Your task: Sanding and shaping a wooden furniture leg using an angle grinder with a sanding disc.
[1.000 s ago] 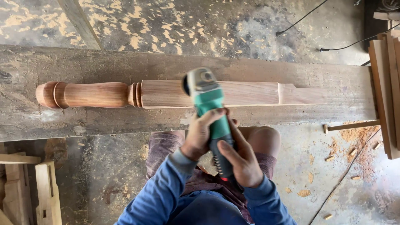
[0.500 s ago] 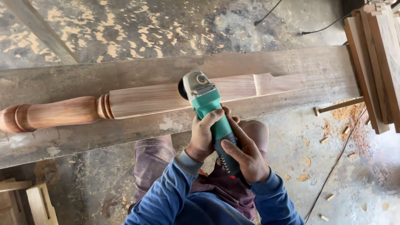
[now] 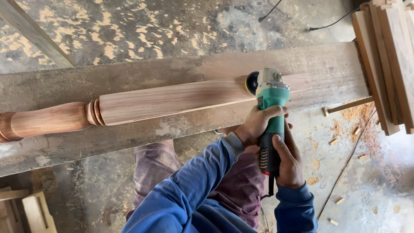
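Left hand (image 3: pixel 255 125) clamps the green grinder (image 3: pixel 271 116) near its head, right hand (image 3: pixel 288 162) grips its rear; it looks heavy and stiff, resting ahead on the leg (image 3: pixel 172 100).

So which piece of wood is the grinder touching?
The turned wooden post lying on the wide plank; the angle grinder meets its square right end, unlike the boards stacked at right.

Head cam, steep down, close on hands (image 3: pixel 269 138)

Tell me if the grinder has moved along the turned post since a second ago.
Yes. The grinder has slid along the post, away from its rounded, turned end and toward the square end, where its disc now sits.
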